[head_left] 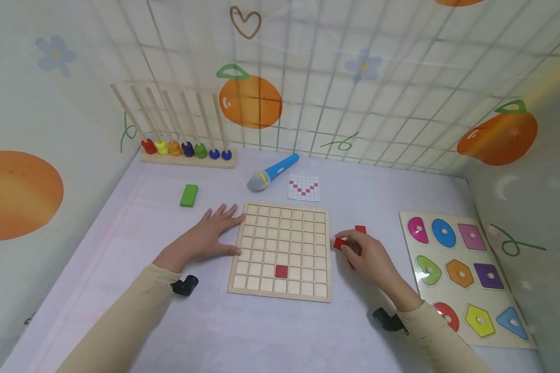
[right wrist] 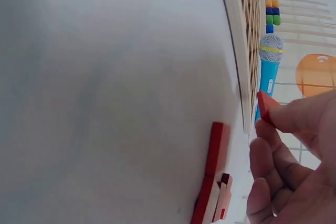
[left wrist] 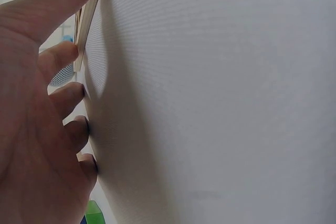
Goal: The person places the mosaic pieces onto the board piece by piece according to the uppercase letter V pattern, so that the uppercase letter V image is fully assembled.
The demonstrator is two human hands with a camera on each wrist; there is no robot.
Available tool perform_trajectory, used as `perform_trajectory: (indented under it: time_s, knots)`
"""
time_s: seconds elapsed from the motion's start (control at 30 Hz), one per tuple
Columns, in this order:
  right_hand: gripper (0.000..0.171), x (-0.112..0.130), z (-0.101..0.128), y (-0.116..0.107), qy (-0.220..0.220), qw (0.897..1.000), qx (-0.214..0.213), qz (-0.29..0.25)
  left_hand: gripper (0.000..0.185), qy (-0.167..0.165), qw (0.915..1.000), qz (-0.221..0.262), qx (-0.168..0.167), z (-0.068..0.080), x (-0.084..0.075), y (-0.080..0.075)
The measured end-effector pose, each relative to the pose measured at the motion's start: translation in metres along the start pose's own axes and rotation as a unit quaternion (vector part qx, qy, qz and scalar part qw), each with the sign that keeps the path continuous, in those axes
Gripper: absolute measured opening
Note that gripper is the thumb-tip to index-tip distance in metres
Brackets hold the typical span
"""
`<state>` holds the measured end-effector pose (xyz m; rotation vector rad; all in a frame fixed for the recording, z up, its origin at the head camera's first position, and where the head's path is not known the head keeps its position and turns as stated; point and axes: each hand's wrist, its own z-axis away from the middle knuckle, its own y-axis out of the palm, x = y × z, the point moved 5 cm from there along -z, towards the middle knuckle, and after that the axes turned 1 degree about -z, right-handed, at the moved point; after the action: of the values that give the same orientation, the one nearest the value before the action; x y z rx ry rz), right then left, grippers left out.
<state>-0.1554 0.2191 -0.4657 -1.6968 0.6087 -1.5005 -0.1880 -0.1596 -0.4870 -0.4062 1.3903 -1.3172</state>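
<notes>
A square wooden grid board lies on the table, with one red tile set in a lower middle cell. My left hand is spread, its thumb and index finger touching the board's left edge. To the right of the board, my right hand pinches a red square tile between thumb and finger, held above the table. Beneath that hand, more red tiles lie on the cloth, partly hidden in the head view. A small pattern card with a red V of squares lies beyond the board.
Behind the board is a blue toy microphone. A peg counting stand with coloured beads stands at the back left, with a green block in front. On the right lies a shape puzzle board with knobbed pieces.
</notes>
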Motion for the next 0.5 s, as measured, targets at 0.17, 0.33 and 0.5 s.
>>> perform_trajectory:
  time_s: [0.17, 0.33, 0.5]
  knots:
    - [0.029, 0.003, -0.002, 0.0, -0.008, 1.0, 0.001, -0.024, 0.099, -0.001, 1.0, -0.003, 0.0, -0.001, 0.004, 0.002]
    - [0.025, 0.009, -0.003, 0.002, -0.011, 0.999, 0.007, -0.05, 0.099, 0.0, 1.0, 0.0, 0.0, -0.001, 0.004, 0.002]
    - [0.025, 0.018, -0.005, 0.002, -0.02, 0.999, 0.007, -0.05, 0.1, -0.001, 1.0, -0.004, 0.002, -0.002, 0.003, 0.002]
